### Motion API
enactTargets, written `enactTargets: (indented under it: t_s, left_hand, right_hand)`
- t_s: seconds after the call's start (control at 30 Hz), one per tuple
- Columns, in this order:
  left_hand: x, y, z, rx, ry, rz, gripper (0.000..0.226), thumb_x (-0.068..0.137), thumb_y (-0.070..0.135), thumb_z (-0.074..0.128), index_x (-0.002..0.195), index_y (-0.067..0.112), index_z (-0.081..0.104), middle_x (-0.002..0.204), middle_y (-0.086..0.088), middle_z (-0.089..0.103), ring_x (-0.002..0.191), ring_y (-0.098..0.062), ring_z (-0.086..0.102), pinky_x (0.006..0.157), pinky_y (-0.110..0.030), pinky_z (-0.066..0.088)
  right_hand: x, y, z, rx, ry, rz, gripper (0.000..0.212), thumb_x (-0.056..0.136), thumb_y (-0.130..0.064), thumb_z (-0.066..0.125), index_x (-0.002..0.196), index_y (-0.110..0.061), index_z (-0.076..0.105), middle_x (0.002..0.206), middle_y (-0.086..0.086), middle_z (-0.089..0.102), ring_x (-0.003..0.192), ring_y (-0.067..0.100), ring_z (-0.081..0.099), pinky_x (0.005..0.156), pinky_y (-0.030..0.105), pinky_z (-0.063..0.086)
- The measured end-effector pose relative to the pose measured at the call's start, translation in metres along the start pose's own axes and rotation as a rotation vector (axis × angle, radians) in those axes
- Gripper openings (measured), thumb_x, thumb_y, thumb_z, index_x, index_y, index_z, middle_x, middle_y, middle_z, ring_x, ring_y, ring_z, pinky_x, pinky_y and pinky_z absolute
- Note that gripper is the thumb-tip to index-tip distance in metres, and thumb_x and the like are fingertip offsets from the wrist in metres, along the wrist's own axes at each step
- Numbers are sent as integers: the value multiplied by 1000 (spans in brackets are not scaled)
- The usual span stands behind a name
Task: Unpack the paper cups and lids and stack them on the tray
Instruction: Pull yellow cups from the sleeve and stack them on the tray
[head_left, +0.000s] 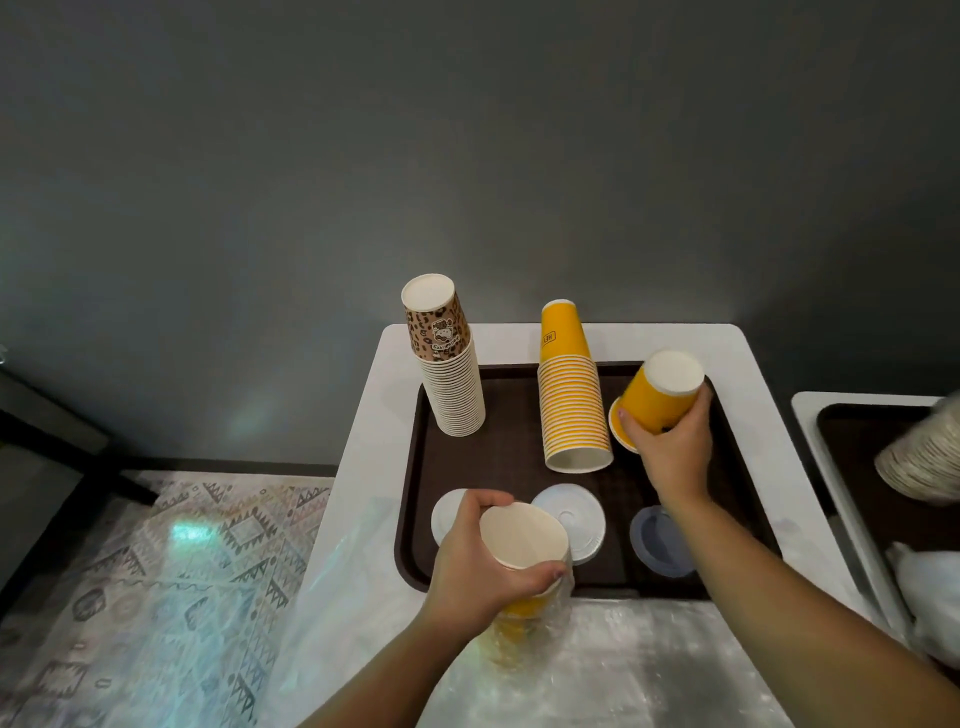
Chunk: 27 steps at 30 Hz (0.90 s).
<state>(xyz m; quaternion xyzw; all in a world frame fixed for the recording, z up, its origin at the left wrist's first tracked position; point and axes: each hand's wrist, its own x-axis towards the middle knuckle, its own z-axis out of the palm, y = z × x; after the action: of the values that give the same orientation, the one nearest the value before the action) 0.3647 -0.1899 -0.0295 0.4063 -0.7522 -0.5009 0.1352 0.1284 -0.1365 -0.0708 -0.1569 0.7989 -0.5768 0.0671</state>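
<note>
- Right hand (670, 441): grips one inverted yellow paper cup (660, 395), tilted, above the right side of the dark brown plastic tray (415, 467), just beside the inverted yellow cup stack (571, 405).
- Left hand (478, 561): grips a plastic-wrapped sleeve of yellow cups (524, 571), mouth upward, at the tray's near edge.
- Tray, on the white worktop (363, 415): also holds a leopard-print cup stack (449, 364), white lids (576, 519) and grey lids (660, 543).

Dim, wide-angle bending at edges; glare on the floor (192, 535), right edge blurred.
</note>
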Motion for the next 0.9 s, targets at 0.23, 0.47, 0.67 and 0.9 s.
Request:
enactTargets:
  t_s: [0.23,0.47,0.67,0.9]
  left_hand:
    - [0,0,0,-5,2,7,71,55,35,90,109,32,44,111,19,48,103,-6,50,71,-7,44]
    - [0,-1,0,-6,-1,8,71,55,36,90,109,33,44,110,20,47,102,-5,50,72,-8,45]
    - [2,-3,-2,-28,-11,4,72,53,38,90,108,33,44,109,22,47,103,-4,49,72,-8,45]
    - [4,-3,-2,-57,-25,-16,77,39,56,78,105,36,44,107,24,48,102,0,49,73,-8,44]
  right_hand:
    - [-7,31,-8,-89,-5,90,90,65,-17,86,138,-11,34,134,14,50,119,34,51,93,40,42]
    - [-20,22,-1,-111,127,-52,89,67,-41,81,138,-12,35,141,14,38,128,30,39,102,48,41]
    - [-20,-46,22,-121,133,-541,64,85,-54,58,130,-13,41,132,11,43,121,25,45,97,31,42]
    - [14,-64,81,-466,-377,20,104,76,-50,72,149,-22,5,150,13,15,134,35,32,103,46,37]
